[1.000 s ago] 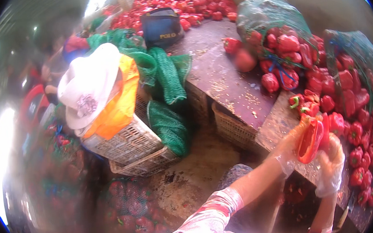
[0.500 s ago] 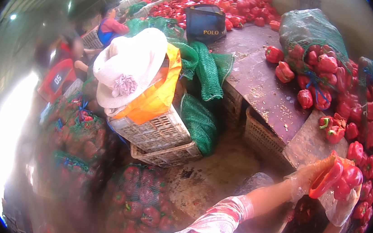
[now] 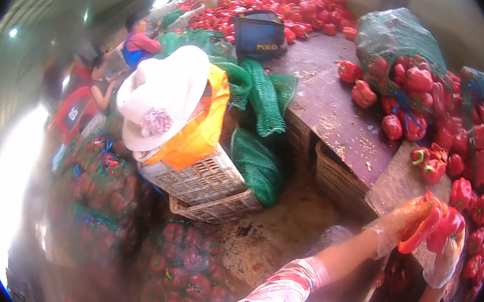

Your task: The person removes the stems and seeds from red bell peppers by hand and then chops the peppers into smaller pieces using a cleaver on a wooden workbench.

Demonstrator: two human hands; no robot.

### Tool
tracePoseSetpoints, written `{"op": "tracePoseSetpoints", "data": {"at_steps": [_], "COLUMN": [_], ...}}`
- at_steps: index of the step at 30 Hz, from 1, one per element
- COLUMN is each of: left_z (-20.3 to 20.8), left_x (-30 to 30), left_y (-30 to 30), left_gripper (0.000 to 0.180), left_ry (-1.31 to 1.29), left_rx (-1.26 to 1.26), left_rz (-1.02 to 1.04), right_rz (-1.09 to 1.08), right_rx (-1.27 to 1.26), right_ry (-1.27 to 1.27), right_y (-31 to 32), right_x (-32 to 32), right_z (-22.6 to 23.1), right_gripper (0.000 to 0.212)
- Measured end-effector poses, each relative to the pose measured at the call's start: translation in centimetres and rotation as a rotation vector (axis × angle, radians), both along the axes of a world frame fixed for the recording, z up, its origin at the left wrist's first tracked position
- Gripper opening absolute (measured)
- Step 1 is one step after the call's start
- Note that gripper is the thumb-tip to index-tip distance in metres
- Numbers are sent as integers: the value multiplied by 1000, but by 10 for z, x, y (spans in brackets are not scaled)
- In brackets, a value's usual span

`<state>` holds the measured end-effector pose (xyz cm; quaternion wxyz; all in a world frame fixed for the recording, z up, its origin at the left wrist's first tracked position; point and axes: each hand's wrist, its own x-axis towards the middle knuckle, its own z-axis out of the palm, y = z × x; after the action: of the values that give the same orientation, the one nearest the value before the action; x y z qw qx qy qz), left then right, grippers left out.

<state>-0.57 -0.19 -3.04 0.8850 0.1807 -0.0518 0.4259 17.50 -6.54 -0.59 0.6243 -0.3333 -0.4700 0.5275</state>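
Observation:
At the lower right, my left hand (image 3: 409, 216), in a thin clear plastic glove, is closed around red bell peppers. A long, hollow-looking red bell pepper (image 3: 420, 231) and a rounder red bell pepper (image 3: 452, 222) are close together between my hands. My right hand (image 3: 446, 259), also gloved, curls round them from below; its fingers are partly hidden. Which hand bears which pepper I cannot tell. Just beyond my hands is a board (image 3: 402, 184) with loose peppers beside it, among them a pepper with a torn top (image 3: 433, 171).
Green mesh sacks of peppers (image 3: 402, 46) slump at the right; another sack (image 3: 186, 263) stands lower left. Stacked crates (image 3: 203, 178) carry a white hat (image 3: 162, 94) and orange bag (image 3: 201, 129). A dark bag (image 3: 259, 34) sits before the far pepper heap (image 3: 303, 6). Two people sit at upper left.
The view has shifted slightly. My hands stay on the peppers with almost the same hold. The nearer seated person at upper left shows more clearly, with an arm reaching forward.

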Motion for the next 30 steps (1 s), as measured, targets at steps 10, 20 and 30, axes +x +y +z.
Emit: {"op": "tracePoseSetpoints", "data": {"at_steps": [10,20,30], "left_z": [-7,-6,-4], "left_x": [-24,13,19], "left_y": [2,0,-17], "left_gripper": [39,30,23], "left_ry": [315,166,13], "left_rx": [-238,-125,-48], "left_rz": [196,69,-36], "right_rz": [-400,-579,25], "right_rx": [-53,-328,-87], "right_ry": [-963,-1550,-167], "right_y": [17,31,-25], "right_x": [8,108,-11], "right_z": [13,2,33], "right_gripper": [31,39,37]}}
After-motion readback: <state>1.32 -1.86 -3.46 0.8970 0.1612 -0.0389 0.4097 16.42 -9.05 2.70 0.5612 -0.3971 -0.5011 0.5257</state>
